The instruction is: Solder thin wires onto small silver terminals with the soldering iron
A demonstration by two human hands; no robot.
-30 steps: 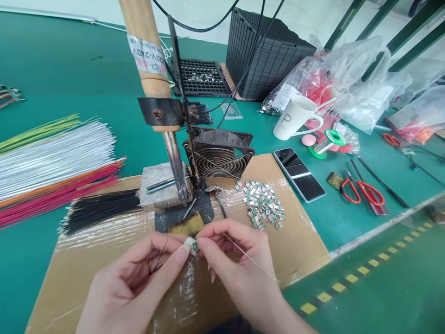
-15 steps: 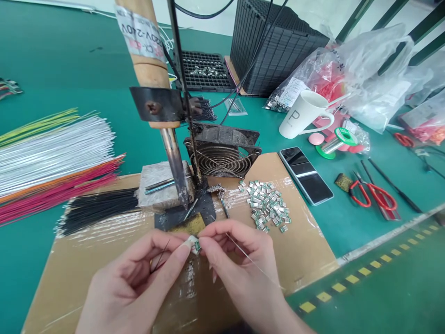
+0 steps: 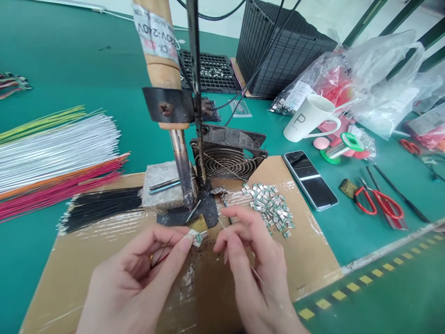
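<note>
The left hand (image 3: 135, 278) pinches a tiny connector (image 3: 198, 238) over the cardboard sheet (image 3: 306, 260), and the right hand (image 3: 253, 264) grips a thin wire (image 3: 260, 278). A forward slip could burn a knuckle on the soldering iron (image 3: 182, 167), if hot

Catalogue of bench items: one white ceramic mug (image 3: 306, 118) printed with a letter P (handle to the right); one green-flanged spool of solder wire (image 3: 342, 147); one black slab smartphone (image 3: 310, 180), lying flat; one pair of red-handled scissors (image 3: 378, 204); one stack of black plastic trays (image 3: 285, 51).
</note>
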